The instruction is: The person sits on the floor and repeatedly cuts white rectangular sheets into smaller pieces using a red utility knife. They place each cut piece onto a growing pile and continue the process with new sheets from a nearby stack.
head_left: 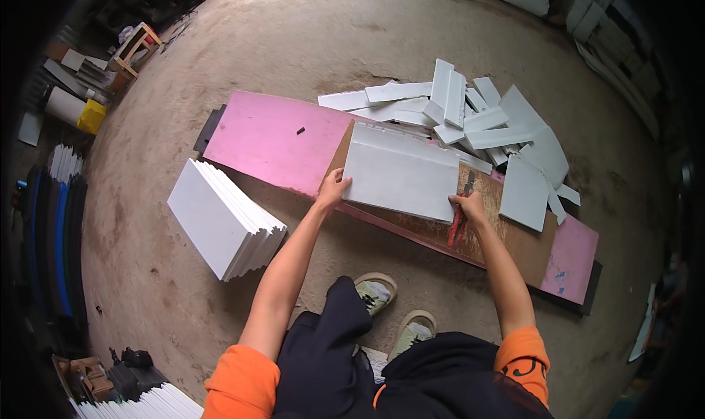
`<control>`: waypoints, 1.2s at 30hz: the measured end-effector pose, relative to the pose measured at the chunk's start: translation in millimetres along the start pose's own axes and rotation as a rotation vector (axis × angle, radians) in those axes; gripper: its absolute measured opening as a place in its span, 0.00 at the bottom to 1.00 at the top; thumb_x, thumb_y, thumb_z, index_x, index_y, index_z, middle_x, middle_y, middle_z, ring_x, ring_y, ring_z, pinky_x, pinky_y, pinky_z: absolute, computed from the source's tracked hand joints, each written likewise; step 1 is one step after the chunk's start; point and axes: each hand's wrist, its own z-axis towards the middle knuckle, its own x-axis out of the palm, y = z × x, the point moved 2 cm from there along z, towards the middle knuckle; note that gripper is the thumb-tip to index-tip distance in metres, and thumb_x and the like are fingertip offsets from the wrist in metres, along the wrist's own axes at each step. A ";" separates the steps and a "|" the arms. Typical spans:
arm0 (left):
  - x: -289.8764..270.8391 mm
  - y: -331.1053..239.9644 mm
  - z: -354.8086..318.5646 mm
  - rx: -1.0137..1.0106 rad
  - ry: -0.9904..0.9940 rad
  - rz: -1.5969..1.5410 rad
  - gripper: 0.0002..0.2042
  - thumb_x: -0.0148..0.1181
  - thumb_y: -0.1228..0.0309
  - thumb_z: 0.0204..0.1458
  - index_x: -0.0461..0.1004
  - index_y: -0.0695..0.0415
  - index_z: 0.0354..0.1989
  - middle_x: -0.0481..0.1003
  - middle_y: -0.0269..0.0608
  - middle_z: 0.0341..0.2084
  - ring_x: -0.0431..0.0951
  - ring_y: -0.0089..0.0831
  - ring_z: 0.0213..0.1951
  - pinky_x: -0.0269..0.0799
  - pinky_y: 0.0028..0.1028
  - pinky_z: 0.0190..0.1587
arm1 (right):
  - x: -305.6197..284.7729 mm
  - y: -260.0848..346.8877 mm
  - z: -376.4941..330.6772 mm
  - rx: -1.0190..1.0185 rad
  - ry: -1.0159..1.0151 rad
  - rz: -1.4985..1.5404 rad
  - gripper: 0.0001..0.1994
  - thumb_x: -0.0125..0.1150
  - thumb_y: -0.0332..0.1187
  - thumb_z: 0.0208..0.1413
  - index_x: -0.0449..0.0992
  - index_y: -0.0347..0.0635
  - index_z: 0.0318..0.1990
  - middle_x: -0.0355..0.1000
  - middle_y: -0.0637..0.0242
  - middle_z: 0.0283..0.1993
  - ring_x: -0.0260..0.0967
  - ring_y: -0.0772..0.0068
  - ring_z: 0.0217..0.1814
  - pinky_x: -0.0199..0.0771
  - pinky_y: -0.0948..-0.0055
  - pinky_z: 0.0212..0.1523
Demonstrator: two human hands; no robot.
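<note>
A white rectangular panel (407, 171) with a crease along its far side is in front of me over a brown board (540, 251). My left hand (334, 188) is closed on the panel's left edge, thumb on top. My right hand (470, 204) is closed round a pair of red-handled pliers (457, 224), their dark jaws pointing away from me. Its fingertips also touch the panel's near right corner. The brown board lies across a long pink bench (275, 136). The panel's underside and the fingers beneath it are hidden.
Cut white strips and pieces (485, 121) lie heaped on the bench's far right. A stack of white panels (220, 213) leans on the floor at left. A small black piece (300, 131) rests on the pink surface. More white sheets (139, 404) stand at lower left.
</note>
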 end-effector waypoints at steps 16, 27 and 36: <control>13.1 -254.8 -99.4 0.304 0.026 -0.702 0.21 0.61 0.66 0.45 0.61 0.63 0.44 0.67 0.44 0.38 0.70 0.32 0.42 0.72 0.29 0.45 | -44.6 182.8 -129.1 -0.114 0.118 0.577 0.07 0.64 0.29 0.44 0.71 0.40 0.26 0.67 0.70 0.23 0.64 0.77 0.24 0.65 0.77 0.26; -9.3 -164.9 -70.1 0.032 0.166 -0.205 0.18 0.55 0.73 0.43 0.63 0.64 0.44 0.69 0.44 0.37 0.72 0.31 0.38 0.72 0.32 0.39 | -50.3 150.2 -129.4 -0.187 0.047 -0.056 0.12 0.46 0.36 0.57 0.59 0.40 0.44 0.70 0.61 0.29 0.66 0.75 0.19 0.65 0.77 0.16; 12.0 -66.7 -1.6 -0.066 0.069 0.084 0.32 0.60 0.73 0.37 0.56 0.60 0.54 0.69 0.48 0.41 0.72 0.36 0.41 0.72 0.34 0.39 | 50.3 72.5 -20.0 -0.224 0.012 -0.260 0.13 0.62 0.35 0.43 0.69 0.35 0.30 0.70 0.61 0.24 0.67 0.71 0.21 0.66 0.73 0.21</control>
